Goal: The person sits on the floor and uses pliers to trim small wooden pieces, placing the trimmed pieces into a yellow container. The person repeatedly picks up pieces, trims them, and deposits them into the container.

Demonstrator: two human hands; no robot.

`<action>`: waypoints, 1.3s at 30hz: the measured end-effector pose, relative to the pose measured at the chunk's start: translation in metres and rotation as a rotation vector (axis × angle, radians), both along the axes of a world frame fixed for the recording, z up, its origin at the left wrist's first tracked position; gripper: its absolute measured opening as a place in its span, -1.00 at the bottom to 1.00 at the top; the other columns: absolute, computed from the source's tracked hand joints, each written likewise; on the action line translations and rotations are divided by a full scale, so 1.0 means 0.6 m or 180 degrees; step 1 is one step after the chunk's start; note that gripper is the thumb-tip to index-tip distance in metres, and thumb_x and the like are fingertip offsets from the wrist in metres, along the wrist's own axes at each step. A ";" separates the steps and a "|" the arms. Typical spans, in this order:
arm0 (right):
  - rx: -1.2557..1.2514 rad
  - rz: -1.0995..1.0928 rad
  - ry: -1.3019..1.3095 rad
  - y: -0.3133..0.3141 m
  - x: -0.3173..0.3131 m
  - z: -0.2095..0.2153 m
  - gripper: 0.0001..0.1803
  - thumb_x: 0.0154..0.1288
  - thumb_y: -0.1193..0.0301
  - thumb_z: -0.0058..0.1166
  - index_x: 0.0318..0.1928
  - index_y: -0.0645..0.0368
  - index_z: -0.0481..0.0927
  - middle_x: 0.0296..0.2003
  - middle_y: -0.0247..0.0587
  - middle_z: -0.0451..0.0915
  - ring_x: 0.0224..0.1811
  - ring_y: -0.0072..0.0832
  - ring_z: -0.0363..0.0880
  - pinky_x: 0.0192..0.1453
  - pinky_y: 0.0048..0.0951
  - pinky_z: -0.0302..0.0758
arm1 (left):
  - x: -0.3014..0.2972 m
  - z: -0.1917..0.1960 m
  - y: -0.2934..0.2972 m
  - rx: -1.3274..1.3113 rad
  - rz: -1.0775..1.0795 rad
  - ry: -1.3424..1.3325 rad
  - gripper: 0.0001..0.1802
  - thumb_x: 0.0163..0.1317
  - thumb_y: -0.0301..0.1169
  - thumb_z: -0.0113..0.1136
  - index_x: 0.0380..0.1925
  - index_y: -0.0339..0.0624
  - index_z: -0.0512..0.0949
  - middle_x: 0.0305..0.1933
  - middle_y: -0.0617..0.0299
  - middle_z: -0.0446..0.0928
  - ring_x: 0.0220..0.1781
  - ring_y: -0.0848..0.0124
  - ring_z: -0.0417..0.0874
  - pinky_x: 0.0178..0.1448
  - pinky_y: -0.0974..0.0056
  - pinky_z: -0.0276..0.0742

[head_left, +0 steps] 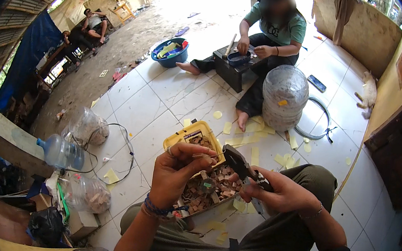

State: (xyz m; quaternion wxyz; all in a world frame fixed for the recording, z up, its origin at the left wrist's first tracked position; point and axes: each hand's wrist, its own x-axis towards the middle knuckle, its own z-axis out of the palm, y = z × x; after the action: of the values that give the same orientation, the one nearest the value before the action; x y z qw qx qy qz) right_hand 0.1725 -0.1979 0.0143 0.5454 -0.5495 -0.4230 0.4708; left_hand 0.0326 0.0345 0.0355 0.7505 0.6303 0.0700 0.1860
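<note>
My left hand is closed in a pinch on a small brown piece; a thin strand seems to stick out from it toward the right. Wrapped around the handles of a dark plier-like hand tool, my right hand holds its head close to the left fingertips. I cannot make out the tool's exact kind. Below both hands sits a shallow box heaped with small brown square pieces. Just beyond it is a yellow container with more such pieces, partly hidden by my left hand.
A co-worker sits ahead at a small black stand. Beside them are a large clear plastic bottle, a wire coil and a phone. A blue basin, water jug and cable lie left. Yellow scraps dot the tiles.
</note>
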 end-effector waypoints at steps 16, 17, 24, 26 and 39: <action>0.0216 -0.1629 -0.3151 -0.002 0.007 -0.013 -0.15 0.20 0.61 0.33 0.50 -0.19 0.44 -0.01 -0.20 0.69 -0.17 -0.23 0.67 -0.02 -0.20 0.55 | -0.012 0.013 -0.003 0.0844 0.0336 -0.0508 -0.74 0.23 -0.78 0.37 -0.11 -0.32 0.68 0.04 0.01 0.73 0.17 0.31 0.73 0.27 0.24 0.70; 0.0349 -0.1709 -0.3391 0.000 0.008 -0.016 -0.13 0.19 0.62 0.33 0.51 -0.21 0.43 0.00 -0.21 0.68 -0.18 -0.25 0.67 -0.02 -0.22 0.53 | -0.011 0.012 -0.005 0.0860 0.0344 -0.0480 -0.74 0.23 -0.78 0.37 -0.11 -0.32 0.68 0.04 0.01 0.73 0.16 0.31 0.74 0.27 0.25 0.70; 0.0426 -0.1813 -0.3914 0.003 0.012 -0.024 -0.03 0.03 0.69 0.30 0.51 -0.17 0.44 0.03 -0.21 0.67 -0.14 -0.32 0.67 -0.02 -0.28 0.48 | -0.010 0.014 -0.028 0.0143 -0.0084 -0.0186 -0.71 0.39 -0.68 0.27 0.09 -0.36 0.60 0.09 -0.03 0.71 0.13 0.25 0.78 0.19 0.23 0.77; 0.0378 -0.1795 -0.3945 0.002 0.011 -0.021 -0.05 -0.02 0.71 0.30 0.48 -0.09 0.47 0.04 -0.18 0.67 -0.09 -0.29 0.67 0.03 -0.27 0.49 | -0.012 0.017 -0.038 -0.0306 -0.0085 0.0024 -0.70 0.43 -0.58 0.29 0.13 -0.31 0.58 0.06 0.01 0.72 0.08 0.21 0.81 0.14 0.21 0.79; 0.0319 -0.1867 -0.3904 0.008 0.003 -0.008 -0.12 -0.06 0.81 0.19 0.38 0.07 0.56 0.04 -0.12 0.66 0.00 -0.15 0.65 0.11 -0.19 0.54 | -0.015 0.024 -0.034 -0.0638 -0.0616 0.0274 -0.62 0.52 -0.51 0.21 0.27 -0.37 0.47 0.10 -0.10 0.71 0.12 0.25 0.79 0.17 0.26 0.77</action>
State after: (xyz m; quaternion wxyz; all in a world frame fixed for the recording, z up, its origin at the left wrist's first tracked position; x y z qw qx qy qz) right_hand 0.1745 -0.1934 0.0092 0.3369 -0.7830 -0.5105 -0.1134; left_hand 0.0237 0.0139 0.0496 0.8204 0.5634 0.0592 0.0777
